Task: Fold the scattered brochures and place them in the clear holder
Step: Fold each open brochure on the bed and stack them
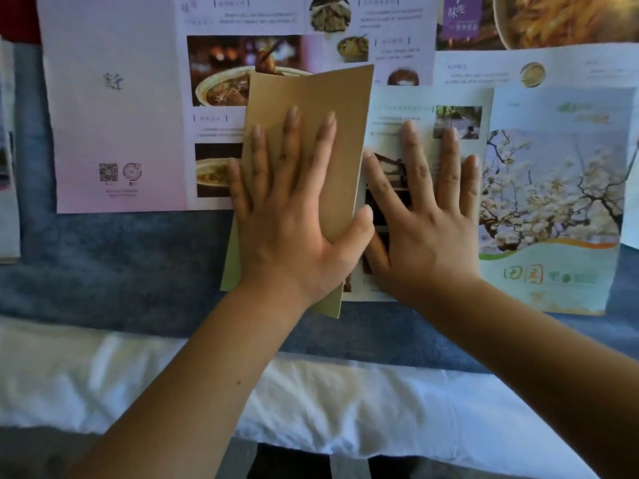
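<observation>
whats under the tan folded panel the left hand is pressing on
The tan panel overlaps the pink food brochure at its left edge and blue cloth near its lower corner. The left hand presses it flat; anything beneath its middle is covered.

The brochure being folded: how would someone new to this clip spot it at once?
Start at the blue cloth surface covered with open brochures. In the middle, under the flat left hand, lies a plain tan folded panel, joined to the pale green flowering-tree brochure. It alone carries no print.
</observation>
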A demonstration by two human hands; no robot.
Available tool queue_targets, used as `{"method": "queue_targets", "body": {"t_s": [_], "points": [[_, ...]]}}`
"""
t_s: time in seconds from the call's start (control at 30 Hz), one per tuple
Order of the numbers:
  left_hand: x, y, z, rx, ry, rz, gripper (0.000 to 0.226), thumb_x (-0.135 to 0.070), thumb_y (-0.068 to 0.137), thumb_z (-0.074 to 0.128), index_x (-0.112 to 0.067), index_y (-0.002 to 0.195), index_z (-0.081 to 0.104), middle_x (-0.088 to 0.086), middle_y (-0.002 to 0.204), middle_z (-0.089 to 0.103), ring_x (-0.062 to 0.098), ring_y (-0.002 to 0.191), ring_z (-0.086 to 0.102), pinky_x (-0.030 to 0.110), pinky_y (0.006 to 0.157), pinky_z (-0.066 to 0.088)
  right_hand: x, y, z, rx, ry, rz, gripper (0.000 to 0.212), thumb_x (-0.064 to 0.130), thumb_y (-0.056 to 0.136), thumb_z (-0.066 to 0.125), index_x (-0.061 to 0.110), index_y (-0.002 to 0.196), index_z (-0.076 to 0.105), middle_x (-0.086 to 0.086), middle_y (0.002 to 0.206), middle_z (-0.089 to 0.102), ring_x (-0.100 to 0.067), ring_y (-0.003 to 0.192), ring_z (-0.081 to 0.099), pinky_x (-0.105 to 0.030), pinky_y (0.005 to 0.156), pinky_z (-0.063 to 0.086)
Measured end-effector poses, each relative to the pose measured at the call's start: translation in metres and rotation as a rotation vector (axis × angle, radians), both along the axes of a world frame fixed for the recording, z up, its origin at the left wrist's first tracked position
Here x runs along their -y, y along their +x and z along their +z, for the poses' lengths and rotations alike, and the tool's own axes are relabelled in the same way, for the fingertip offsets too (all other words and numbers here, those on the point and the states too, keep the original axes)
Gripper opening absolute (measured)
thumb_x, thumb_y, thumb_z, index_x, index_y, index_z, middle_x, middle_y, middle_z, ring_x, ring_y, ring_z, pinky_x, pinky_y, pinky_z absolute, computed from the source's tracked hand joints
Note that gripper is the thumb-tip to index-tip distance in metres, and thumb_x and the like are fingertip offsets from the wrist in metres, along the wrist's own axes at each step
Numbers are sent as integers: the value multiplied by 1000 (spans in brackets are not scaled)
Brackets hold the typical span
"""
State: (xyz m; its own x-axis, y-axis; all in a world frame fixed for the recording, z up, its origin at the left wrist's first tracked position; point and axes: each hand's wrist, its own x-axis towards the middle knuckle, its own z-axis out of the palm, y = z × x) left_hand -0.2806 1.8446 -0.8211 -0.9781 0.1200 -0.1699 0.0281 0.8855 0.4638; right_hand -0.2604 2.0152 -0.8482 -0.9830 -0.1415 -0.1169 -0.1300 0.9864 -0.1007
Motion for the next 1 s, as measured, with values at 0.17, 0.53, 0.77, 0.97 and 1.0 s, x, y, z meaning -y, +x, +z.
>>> {"method": "queue_targets", "body": {"t_s": [0.17, 0.53, 0.77, 0.97, 1.0], "points": [[-9, 1, -8, -21, -102, -15, 92, -69, 86, 45, -36, 163, 6, -1, 172, -3, 34, 157, -7, 62, 123, -3, -16, -3, 10, 79, -81, 50, 68, 61, 105, 25, 33, 166, 11, -8, 174, -1, -38, 159, -8, -58, 127, 3], [-16, 2, -11, -46, -127, -15, 87, -67, 89, 42, -33, 163, 11, 1, 172, 1, 34, 158, -4, 64, 123, -3, -107, -6, 10, 53, 22, -32, 68, 62, 105, 20, 35, 166, 5, -8, 174, -2, -35, 159, -7, -56, 128, 0], [-25, -2, -2, -17, -61, 56, 84, -64, 91, 36, -32, 163, 10, 1, 172, 1, 33, 158, -5, 64, 123, -2, -79, -7, 1, -1, -31, -72, 67, 61, 106, 18, 33, 166, 6, -6, 174, -1, -30, 160, -5, -55, 128, 0], [-34, -3, 3, 15, -82, 57, 87, -65, 89, 39, -35, 163, 5, 0, 172, -3, 34, 157, -7, 65, 122, 1, -89, -8, 2, -22, -55, -19, 68, 63, 107, 23, 33, 166, 10, -8, 174, 3, -30, 160, -2, -54, 128, 2], [-36, -3, 4, 13, -88, 56, 87, -64, 89, 40, -35, 163, 5, 1, 172, -3, 34, 157, -7, 65, 122, 1, -91, -8, 3, -24, -54, -14, 68, 63, 107, 23, 33, 166, 11, -8, 174, 4, -30, 160, -1, -54, 128, 2]]}}
